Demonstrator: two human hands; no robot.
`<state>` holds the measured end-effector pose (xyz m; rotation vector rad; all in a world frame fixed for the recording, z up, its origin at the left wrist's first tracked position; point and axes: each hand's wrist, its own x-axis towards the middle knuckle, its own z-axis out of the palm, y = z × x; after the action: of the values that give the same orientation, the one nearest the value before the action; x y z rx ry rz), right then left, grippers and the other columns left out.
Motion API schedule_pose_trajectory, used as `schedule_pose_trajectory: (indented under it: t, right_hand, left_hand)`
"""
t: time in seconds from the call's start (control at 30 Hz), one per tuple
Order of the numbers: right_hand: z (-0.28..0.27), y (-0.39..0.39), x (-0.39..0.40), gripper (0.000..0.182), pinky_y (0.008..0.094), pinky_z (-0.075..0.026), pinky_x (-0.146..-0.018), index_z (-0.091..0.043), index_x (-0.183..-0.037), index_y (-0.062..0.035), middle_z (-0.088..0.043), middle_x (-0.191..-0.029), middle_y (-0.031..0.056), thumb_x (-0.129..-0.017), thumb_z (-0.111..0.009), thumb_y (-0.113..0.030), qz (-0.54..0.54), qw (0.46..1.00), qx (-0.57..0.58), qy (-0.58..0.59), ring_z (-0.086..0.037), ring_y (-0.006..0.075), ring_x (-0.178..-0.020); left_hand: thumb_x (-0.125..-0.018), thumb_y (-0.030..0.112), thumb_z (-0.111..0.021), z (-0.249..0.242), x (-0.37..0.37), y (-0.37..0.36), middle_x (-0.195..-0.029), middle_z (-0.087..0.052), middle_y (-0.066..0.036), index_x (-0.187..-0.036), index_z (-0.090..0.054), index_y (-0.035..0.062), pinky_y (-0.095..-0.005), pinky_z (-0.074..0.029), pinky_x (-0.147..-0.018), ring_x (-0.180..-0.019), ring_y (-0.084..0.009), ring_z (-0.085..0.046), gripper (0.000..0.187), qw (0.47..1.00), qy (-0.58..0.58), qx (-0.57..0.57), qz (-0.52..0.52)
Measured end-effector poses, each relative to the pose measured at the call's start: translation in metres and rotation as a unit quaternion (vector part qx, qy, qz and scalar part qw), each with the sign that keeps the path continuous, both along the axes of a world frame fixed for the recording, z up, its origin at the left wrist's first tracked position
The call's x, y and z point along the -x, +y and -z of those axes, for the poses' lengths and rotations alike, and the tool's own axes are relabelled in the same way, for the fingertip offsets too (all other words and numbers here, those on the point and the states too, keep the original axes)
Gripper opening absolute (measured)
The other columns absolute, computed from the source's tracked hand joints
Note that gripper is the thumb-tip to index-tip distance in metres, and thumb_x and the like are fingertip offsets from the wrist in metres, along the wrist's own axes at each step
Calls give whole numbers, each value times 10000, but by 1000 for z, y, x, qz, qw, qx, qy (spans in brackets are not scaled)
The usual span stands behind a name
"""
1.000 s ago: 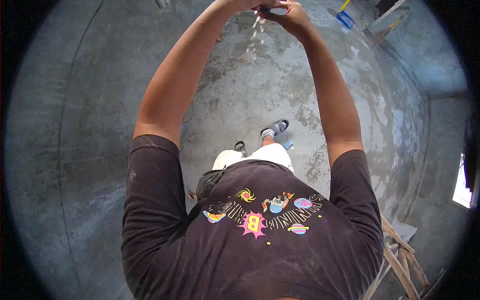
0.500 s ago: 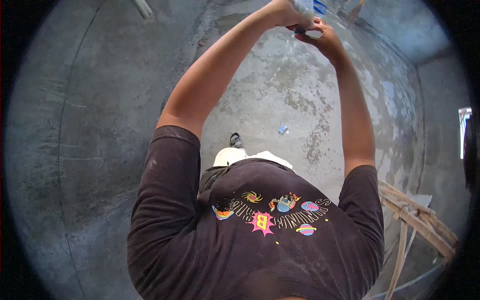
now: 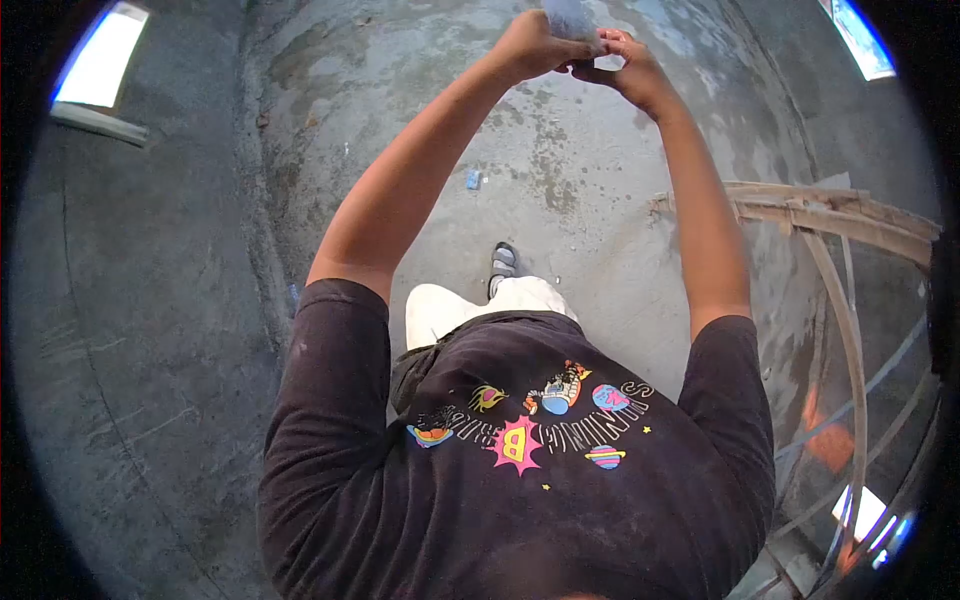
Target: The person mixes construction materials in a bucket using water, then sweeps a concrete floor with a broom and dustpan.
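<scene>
Both my arms stretch forward, and the hands meet near the top edge of the view. My left hand (image 3: 540, 48) is closed around a clear plastic bottle (image 3: 570, 18), whose upper part runs out of view. Beside it my right hand (image 3: 637, 75) has its thumb and fingers bent in a pinch at the bottle's near end. A small dark piece (image 3: 580, 66) shows there between the two hands, mostly hidden by the fingers; I cannot tell what it is.
On the wet-patched concrete floor (image 3: 400, 130) lies a small blue packet (image 3: 473, 180). My sandalled foot (image 3: 503, 260) is below it. Wooden poles (image 3: 840, 213) form a frame at the right, close to my right arm. A bright window (image 3: 103, 55) opens at upper left.
My view has turned, so the blue packet now appears further left and higher, and more of the wooden frame shows. Both hands still hold the bottle, slightly further left in view.
</scene>
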<state>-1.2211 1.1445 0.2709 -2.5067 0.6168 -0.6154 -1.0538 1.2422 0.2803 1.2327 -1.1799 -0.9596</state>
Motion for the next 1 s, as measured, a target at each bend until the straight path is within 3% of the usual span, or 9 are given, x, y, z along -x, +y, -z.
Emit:
schedule_pose_trajectory:
  t: [0.13,0.2,0.33,0.4,0.63,0.73,0.8,0.93,1.0]
  right_hand:
    - [-8,23,30,314,335,-414,-978,-696,-966,-88,-569,-1230,85,-694,-824,-175,-6,999,31,-9,-530,221,-1137]
    - [-16,47,35,318,348,-421,-963,-694,-964,-81,-575,-1204,75,-696,-823,-193,-39,999,-19,4,-542,216,-1095]
    - [11,95,21,315,355,-431,-934,-694,-964,-81,-604,-1130,59,-709,-813,-223,-83,996,21,-40,-555,219,-1044]
    - [22,129,-7,305,368,-469,-887,-722,-931,-106,-681,-957,87,-717,-806,-305,-113,992,37,-51,-614,234,-978]
    - [48,279,-102,370,355,-437,-890,-705,-915,-62,-658,-1046,103,-700,-800,-347,-243,967,-57,-38,-579,248,-1014]
    - [92,327,-151,593,427,-424,-933,-704,-949,-104,-657,-1046,101,-584,-792,-563,-236,965,-84,-74,-568,298,-1050]
    - [83,361,-160,603,431,-398,-955,-699,-937,-91,-645,-1050,123,-587,-783,-575,-238,966,-95,-28,-549,314,-1072]
    - [97,378,-164,606,414,-421,-935,-706,-906,-74,-647,-1038,152,-584,-781,-582,-251,964,-90,4,-587,320,-1013]
    - [101,361,-139,606,391,-450,-902,-709,-905,-55,-656,-1014,154,-595,-785,-570,-219,960,-176,-14,-606,302,-992]
  left_hand:
    - [-754,253,-778,-8,21,21,-593,-607,-18,-722,-688,19,-262,-411,-468,-518,-100,-537,253,999,-8,11,53]
    - [-651,256,-831,-2,29,36,-662,-653,-79,-784,-685,-30,-266,-498,-546,-564,-129,-613,347,999,-35,0,11]
    - [-673,251,-829,3,22,101,-658,-638,-67,-775,-684,-23,-255,-470,-512,-548,-116,-582,326,999,-28,-34,-15]
    - [-688,270,-827,4,14,151,-667,-631,-49,-763,-683,-11,-251,-457,-500,-554,-107,-574,324,974,-179,-38,-132]
    - [-714,139,-766,22,-53,320,-593,-607,-33,-707,-684,21,-279,-419,-475,-522,-108,-531,144,968,-75,-72,-228]
    - [-730,219,-766,37,-85,388,-664,-658,-66,-832,-737,52,-290,-478,-544,-582,-114,-590,198,935,-133,-147,-293]
    - [-678,327,-832,35,-94,431,-677,-633,-43,-760,-683,10,-258,-469,-514,-564,-111,-578,360,906,-133,-168,-366]
    - [-739,301,-786,18,-99,529,-638,-603,-23,-763,-681,18,-248,-470,-512,-556,-90,-556,303,824,-255,-282,-420]
    - [-741,324,-777,42,-125,578,-628,-595,-20,-756,-682,32,-260,-468,-504,-544,-93,-555,307,797,-278,-298,-445]
